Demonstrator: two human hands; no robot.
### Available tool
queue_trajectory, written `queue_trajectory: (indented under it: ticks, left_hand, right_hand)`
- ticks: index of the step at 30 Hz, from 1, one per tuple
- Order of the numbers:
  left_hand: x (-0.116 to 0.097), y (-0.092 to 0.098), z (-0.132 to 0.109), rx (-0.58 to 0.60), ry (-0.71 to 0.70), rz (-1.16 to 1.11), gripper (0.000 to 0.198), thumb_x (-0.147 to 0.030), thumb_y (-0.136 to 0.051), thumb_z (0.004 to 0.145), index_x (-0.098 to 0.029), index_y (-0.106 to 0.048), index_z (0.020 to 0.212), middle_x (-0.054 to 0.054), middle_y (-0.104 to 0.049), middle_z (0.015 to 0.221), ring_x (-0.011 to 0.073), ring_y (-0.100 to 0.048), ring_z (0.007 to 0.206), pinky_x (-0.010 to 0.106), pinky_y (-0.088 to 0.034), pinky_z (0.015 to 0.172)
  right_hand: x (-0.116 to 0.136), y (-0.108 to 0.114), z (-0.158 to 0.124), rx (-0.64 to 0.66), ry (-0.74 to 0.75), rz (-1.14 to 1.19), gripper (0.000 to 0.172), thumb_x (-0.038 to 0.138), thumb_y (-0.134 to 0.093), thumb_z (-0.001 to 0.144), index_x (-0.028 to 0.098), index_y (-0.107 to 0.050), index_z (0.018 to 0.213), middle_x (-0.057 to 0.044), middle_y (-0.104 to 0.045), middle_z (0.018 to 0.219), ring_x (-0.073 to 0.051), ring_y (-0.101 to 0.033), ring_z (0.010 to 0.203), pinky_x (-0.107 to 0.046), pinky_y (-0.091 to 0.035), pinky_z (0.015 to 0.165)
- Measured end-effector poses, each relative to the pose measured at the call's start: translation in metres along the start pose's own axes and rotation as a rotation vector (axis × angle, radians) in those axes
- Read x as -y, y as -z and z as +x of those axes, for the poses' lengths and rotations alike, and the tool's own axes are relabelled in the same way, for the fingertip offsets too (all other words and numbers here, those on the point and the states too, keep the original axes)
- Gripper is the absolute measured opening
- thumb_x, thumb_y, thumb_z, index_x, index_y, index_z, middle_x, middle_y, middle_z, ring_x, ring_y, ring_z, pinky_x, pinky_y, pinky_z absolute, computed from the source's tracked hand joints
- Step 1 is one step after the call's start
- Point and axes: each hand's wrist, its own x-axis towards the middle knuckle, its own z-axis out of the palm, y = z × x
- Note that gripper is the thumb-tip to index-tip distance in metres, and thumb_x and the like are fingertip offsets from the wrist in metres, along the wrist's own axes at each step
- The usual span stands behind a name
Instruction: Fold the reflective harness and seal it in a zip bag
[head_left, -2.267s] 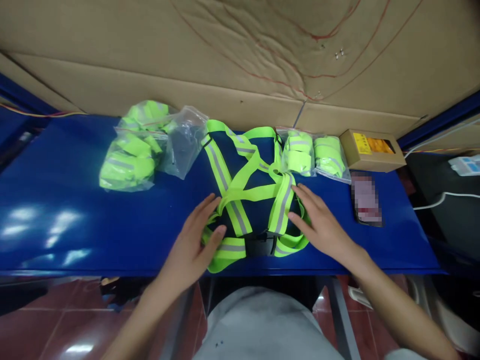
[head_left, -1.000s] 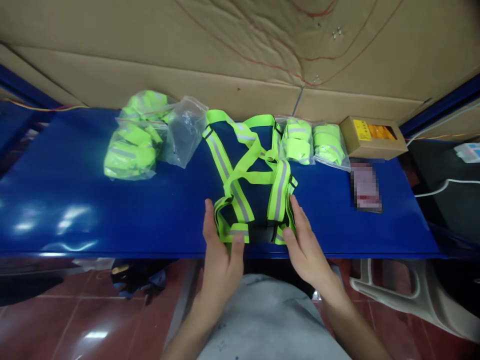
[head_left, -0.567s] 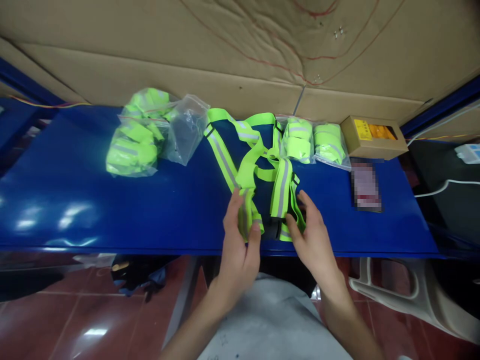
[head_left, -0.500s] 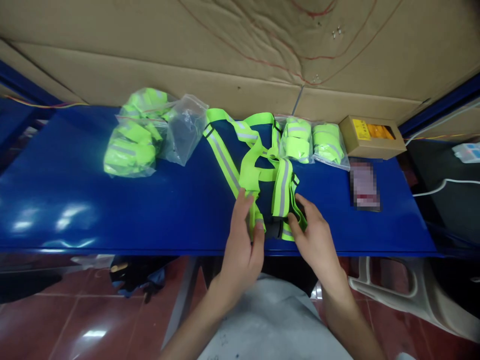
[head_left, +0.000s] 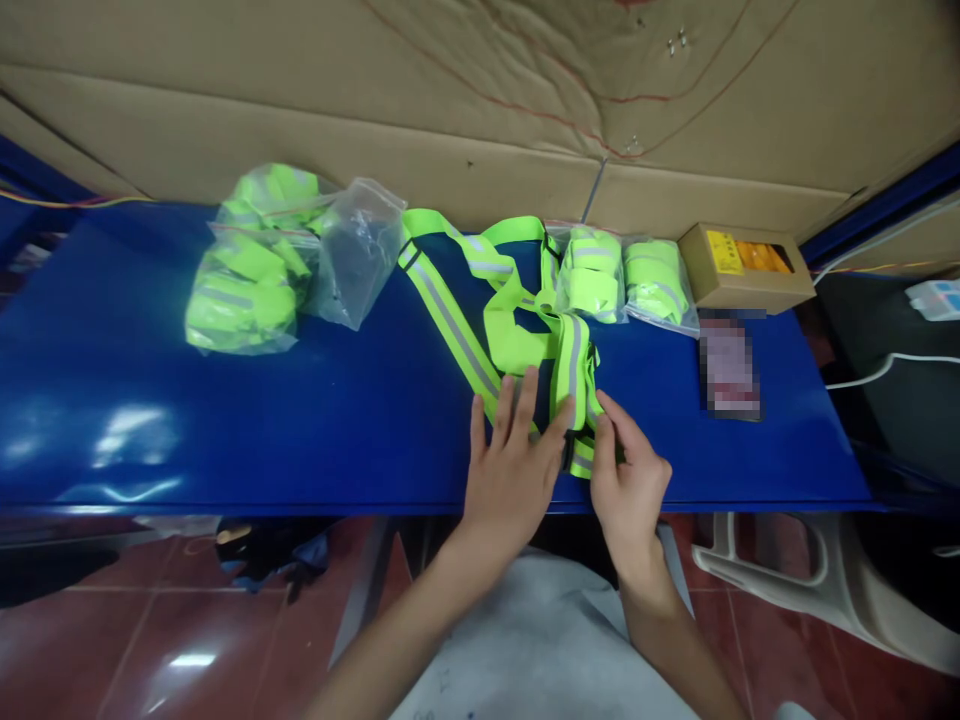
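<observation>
From my screen, the neon-yellow reflective strap vest with grey bands (head_left: 517,340) sits at the near edge of the glossy blue metal table (head_left: 225,420). Its long axis runs away from both hands. The left hand (head_left: 514,470) lies flat on the bunched end, fingers spread. The right hand (head_left: 630,480), touching just beside it, pinches the folded straps.

Strap vest (head_left: 450,322) under left hand (head_left: 510,475): neon yellow-green, grey centre stripe. Table (head_left: 150,400) beneath: glossy blue. Box (head_left: 742,272) beyond right hand (head_left: 630,482): tan, yellow label.
</observation>
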Motion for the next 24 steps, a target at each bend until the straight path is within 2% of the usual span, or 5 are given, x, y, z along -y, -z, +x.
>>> queue_trajectory:
  ticks: [5, 9, 13, 19, 24]
  left_hand:
    - [-0.002, 0.003, 0.004, 0.071, -0.012, -0.009, 0.041, -0.039, -0.051, 0.109, -0.026, -0.065, 0.146, 0.014, -0.032, 0.176, 0.0403, -0.029, 0.164, 0.077, -0.019, 0.13]
    - [0.003, 0.003, -0.004, 0.073, 0.004, -0.022, 0.05, -0.026, -0.049, 0.107, -0.026, -0.055, 0.156, 0.014, -0.024, 0.179, 0.0373, -0.02, 0.167, 0.074, -0.016, 0.132]
    - [0.008, 0.005, -0.015, 0.071, 0.035, -0.104, 0.051, -0.025, -0.043, 0.109, -0.021, -0.044, 0.159, 0.017, -0.024, 0.179, 0.0351, -0.017, 0.168, 0.073, -0.014, 0.133]
    - [0.006, 0.012, -0.022, 0.011, 0.124, -0.314, 0.028, -0.018, -0.039, 0.107, -0.02, -0.045, 0.135, 0.024, -0.029, 0.176, 0.0329, -0.025, 0.167, 0.076, -0.012, 0.132]
    - [0.006, 0.012, -0.023, 0.023, 0.123, -0.434, 0.038, -0.022, -0.038, 0.11, -0.024, -0.037, 0.147, 0.021, -0.027, 0.177, 0.0309, -0.021, 0.168, 0.072, -0.009, 0.134]
  right_hand:
    - [0.01, -0.004, -0.004, -0.025, 0.063, -0.015, 0.043, 0.035, -0.045, 0.112, 0.024, -0.069, 0.145, -0.012, -0.075, 0.14, -0.031, -0.073, 0.13, -0.049, -0.064, 0.105]
    - [0.024, -0.008, 0.001, 0.181, 0.295, -0.036, 0.045, 0.024, -0.04, 0.112, 0.027, -0.062, 0.151, -0.007, -0.071, 0.147, -0.026, -0.065, 0.142, -0.052, -0.053, 0.121]
    - [0.035, 0.001, 0.013, 0.349, 0.407, -0.06, 0.046, 0.027, -0.041, 0.113, 0.026, -0.055, 0.157, -0.008, -0.069, 0.15, -0.025, -0.061, 0.146, -0.055, -0.045, 0.127]
    - [0.033, 0.011, 0.02, 0.434, 0.277, -0.055, 0.049, 0.027, -0.05, 0.109, 0.024, -0.051, 0.157, -0.009, -0.075, 0.141, -0.029, -0.071, 0.13, -0.049, -0.064, 0.103]
    - [0.032, 0.0, 0.008, 0.353, 0.273, -0.156, 0.046, 0.014, -0.042, 0.105, 0.022, -0.064, 0.144, -0.012, -0.081, 0.12, -0.029, -0.073, 0.114, -0.048, -0.064, 0.091]
